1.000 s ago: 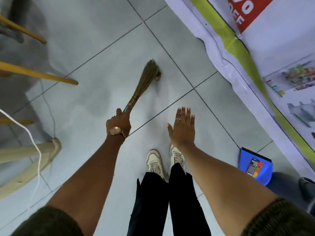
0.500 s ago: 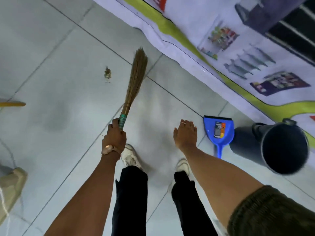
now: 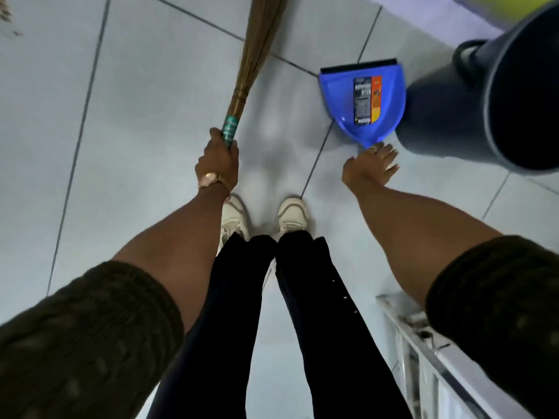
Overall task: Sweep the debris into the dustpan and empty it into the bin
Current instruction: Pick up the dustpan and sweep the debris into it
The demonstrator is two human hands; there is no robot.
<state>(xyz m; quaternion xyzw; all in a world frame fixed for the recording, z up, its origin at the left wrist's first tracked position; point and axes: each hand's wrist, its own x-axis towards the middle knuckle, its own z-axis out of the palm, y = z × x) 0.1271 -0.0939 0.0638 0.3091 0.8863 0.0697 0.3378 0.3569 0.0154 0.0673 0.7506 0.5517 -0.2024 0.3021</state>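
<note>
Fingers of the right hand are spreading loosely, gripping nothing, their tips reaching down to the narrow handle end of the blue dustpan; whether they are touching it is unclear. That arm is stretching forward and down, bare to a dark knitted sleeve. The dustpan is lying flat on the tiled floor, just beside the dark bin. The left hand is curling tight around the teal-wrapped handle of the straw broom, wearing a watch at the wrist, the broom slanting up and away. A little debris is lying at the far left edge, well apart from the dustpan.
</note>
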